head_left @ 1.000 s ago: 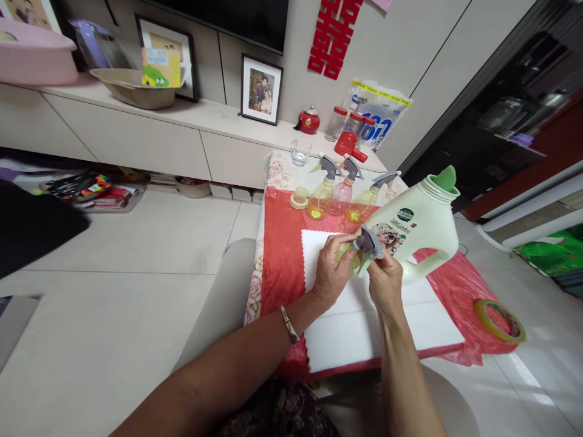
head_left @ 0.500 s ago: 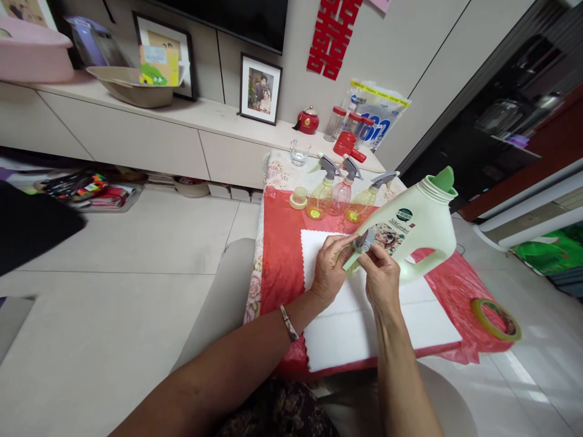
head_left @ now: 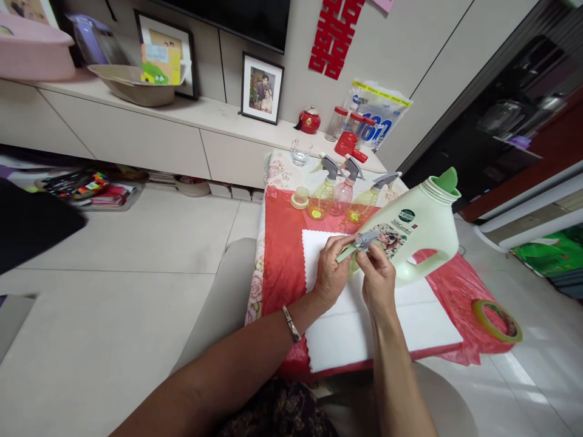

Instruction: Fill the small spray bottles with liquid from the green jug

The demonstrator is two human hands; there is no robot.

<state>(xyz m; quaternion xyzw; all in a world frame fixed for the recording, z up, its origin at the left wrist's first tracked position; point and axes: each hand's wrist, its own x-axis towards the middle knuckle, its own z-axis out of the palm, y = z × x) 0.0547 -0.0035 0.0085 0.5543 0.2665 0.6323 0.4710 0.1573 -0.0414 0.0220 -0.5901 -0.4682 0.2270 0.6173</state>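
Between my hands is a spray bottle with a grey trigger head [head_left: 365, 240] and a pale green lever or nozzle part; most of its yellowish body is hidden. My left hand [head_left: 333, 267] wraps around its left side. The fingers and thumb of my right hand [head_left: 379, 267] pinch the head from the right. Just behind stands a large pale green detergent jug [head_left: 430, 221], uncapped, with a green spout showing. Farther back are a yellow spray bottle [head_left: 321, 197], a pink spray bottle [head_left: 342, 195] and another yellow spray bottle [head_left: 362, 205].
A white cloth [head_left: 337, 340] lies over red plastic [head_left: 282, 255] on the small table. A cap [head_left: 299, 198] and a glass cup [head_left: 300, 152] sit at its back left, a tape roll [head_left: 497, 320] at the right edge. A cabinet [head_left: 155, 136] runs behind.
The trigger head has turned in my hands, its pale green part now pointing more to the left. My right fingers have shifted their hold. The other things stay put.
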